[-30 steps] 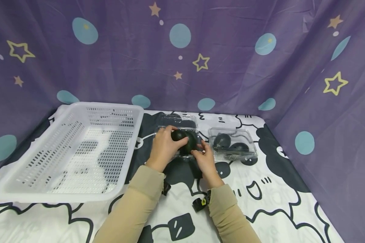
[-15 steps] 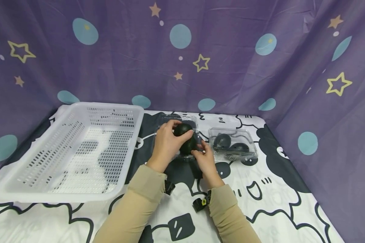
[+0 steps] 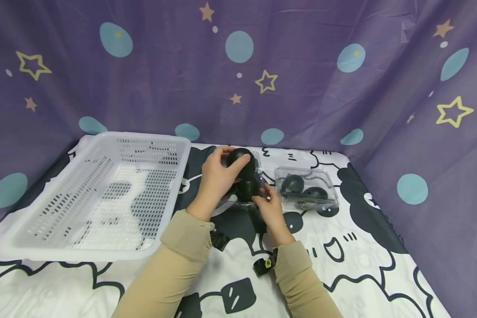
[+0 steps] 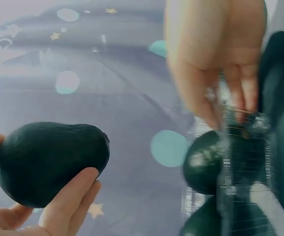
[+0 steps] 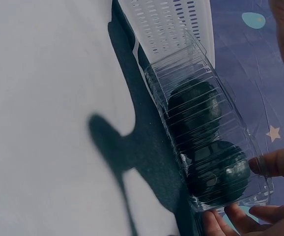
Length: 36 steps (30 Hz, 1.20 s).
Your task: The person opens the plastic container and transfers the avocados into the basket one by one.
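Observation:
My left hand (image 3: 214,179) grips a dark green avocado (image 4: 48,162), thumb on the near side, raised above an opened clear plastic clamshell box (image 5: 159,76). Inside the box lie two more avocados, one (image 5: 193,110) toward its far end and another (image 5: 218,174) by the right fingers. My right hand (image 3: 271,210) holds the box's right end, with the thumb at its side wall and fingers at the lower edge. In the head view the box is largely hidden behind the hands and fruit.
To the right stands another clear clamshell box (image 3: 322,176) with avocados (image 3: 293,183) in it. A large white perforated basket (image 3: 97,256) takes up the left side. A purple curtain (image 3: 302,119) hangs behind the patterned tablecloth (image 3: 302,282).
My left hand has lifted the avocado up and away from the box, uncovering the fruit beneath. My right hand stays at the box's right end.

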### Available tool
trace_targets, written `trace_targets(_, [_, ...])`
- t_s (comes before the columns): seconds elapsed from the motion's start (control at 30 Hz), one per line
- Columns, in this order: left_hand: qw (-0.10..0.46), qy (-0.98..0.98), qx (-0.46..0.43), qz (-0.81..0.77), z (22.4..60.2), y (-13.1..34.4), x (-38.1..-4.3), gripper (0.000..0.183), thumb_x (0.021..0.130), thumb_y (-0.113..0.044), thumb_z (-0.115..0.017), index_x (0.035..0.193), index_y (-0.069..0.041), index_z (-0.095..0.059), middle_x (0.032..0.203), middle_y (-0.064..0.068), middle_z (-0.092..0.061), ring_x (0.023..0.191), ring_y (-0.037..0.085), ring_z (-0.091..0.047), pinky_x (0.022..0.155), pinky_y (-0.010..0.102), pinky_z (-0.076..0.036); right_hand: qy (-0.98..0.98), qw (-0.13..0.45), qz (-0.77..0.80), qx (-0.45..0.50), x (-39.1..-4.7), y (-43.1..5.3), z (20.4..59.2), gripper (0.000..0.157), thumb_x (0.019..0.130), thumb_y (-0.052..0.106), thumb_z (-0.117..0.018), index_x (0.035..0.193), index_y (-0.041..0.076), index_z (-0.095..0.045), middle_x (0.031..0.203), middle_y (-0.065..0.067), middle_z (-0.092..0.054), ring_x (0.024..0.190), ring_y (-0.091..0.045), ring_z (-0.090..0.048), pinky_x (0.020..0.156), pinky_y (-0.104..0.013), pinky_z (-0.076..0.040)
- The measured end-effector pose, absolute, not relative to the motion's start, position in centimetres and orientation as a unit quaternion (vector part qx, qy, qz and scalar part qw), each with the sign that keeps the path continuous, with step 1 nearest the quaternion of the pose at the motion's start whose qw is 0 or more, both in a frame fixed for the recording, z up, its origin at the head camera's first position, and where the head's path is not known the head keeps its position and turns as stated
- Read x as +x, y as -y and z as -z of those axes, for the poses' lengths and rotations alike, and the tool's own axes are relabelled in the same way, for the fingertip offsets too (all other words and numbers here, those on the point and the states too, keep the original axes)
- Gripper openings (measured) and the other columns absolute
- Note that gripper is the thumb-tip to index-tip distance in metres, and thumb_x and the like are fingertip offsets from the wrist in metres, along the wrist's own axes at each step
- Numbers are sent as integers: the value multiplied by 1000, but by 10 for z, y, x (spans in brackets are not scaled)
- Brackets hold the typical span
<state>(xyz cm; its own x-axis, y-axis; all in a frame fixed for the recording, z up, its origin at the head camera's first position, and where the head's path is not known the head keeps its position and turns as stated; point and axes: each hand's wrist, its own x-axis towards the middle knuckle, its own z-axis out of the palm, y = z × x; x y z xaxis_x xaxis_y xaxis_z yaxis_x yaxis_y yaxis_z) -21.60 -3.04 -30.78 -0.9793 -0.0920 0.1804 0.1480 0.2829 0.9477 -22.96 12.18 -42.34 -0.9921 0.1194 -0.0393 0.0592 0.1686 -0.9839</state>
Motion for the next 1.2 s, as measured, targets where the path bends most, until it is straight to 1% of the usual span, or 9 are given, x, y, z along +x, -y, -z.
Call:
trace_targets(0.03, [92, 782, -18, 616, 305, 31, -215, 56, 92, -45, -66, 137, -15, -52, 130, 14, -51, 101, 35, -65, 71, 39, -63, 765, 23, -641, -57, -230, -121, 423, 64, 91, 11, -61, 150, 2, -38, 141, -21, -52, 119, -35, -56, 94, -41, -50])
trace_targets(0.17, [70, 742, -19, 667, 292, 35, -210, 51, 97, -40, -58, 142, -19, -46, 132, 16, -46, 115, 38, -59, 75, 41, -63, 761, 24, -646, -58, -230, -121, 423, 63, 91, 10, -61, 149, 0, -39, 140, -23, -52, 121, -37, -55, 97, -43, -49])
trace_targets(0.3, [48, 711, -23, 702, 279, 39, -206, 45, 102, -36, -49, 146, -24, -43, 147, 13, -41, 128, 39, -52, 82, 45, -62, 759, 28, -648, -58, -230, -121, 424, 61, 91, 9, -60, 147, -4, -41, 139, -26, -52, 124, -38, -53, 100, -45, -48])
trace_targets(0.37, [37, 701, -21, 712, 272, 42, -203, 43, 104, -36, -45, 146, -25, -43, 153, 10, -36, 135, 37, -47, 84, 46, -61, 760, 28, -646, -57, -230, -121, 424, 61, 91, 9, -60, 146, -5, -41, 139, -27, -52, 125, -38, -52, 101, -45, -48])
trace_targets(0.5, [22, 681, -16, 732, 260, 47, -200, 42, 106, -34, -41, 146, -23, -43, 156, 8, -32, 138, 36, -42, 87, 47, -60, 764, 25, -642, -56, -230, -121, 425, 60, 91, 10, -60, 146, -5, -42, 138, -27, -52, 123, -38, -52, 99, -43, -49])
trace_targets(0.67, [14, 669, -20, 743, 249, 54, -197, 45, 105, -36, -45, 147, -22, -40, 154, 8, -33, 135, 35, -47, 88, 47, -59, 764, 21, -642, -52, -229, -122, 423, 59, 92, 8, -59, 147, -6, -41, 137, -26, -52, 118, -36, -55, 94, -37, -51])
trace_targets(0.83, [8, 675, -31, 737, 242, 60, -194, 53, 101, -32, -56, 148, -23, -36, 150, 13, -36, 124, 38, -57, 88, 44, -60, 764, 14, -643, -48, -229, -122, 422, 60, 93, 9, -58, 148, -5, -38, 137, -25, -51, 118, -36, -55, 96, -40, -51])
trace_targets(0.97, [10, 686, -32, 727, 237, 66, -193, 57, 98, -29, -61, 149, -24, -35, 150, 12, -36, 125, 35, -56, 90, 43, -59, 766, 13, -641, -48, -229, -122, 423, 60, 93, 9, -58, 148, -5, -39, 137, -25, -51, 119, -36, -55, 95, -39, -51])
trace_targets(1.2, [12, 691, -55, 720, 220, 72, -194, 59, 99, -30, -61, 150, -23, -34, 151, 12, -34, 129, 32, -54, 95, 45, -57, 774, 28, -631, -48, -229, -122, 423, 58, 92, 9, -59, 146, -6, -42, 134, -27, -54, 110, -33, -57, 83, -26, -49])
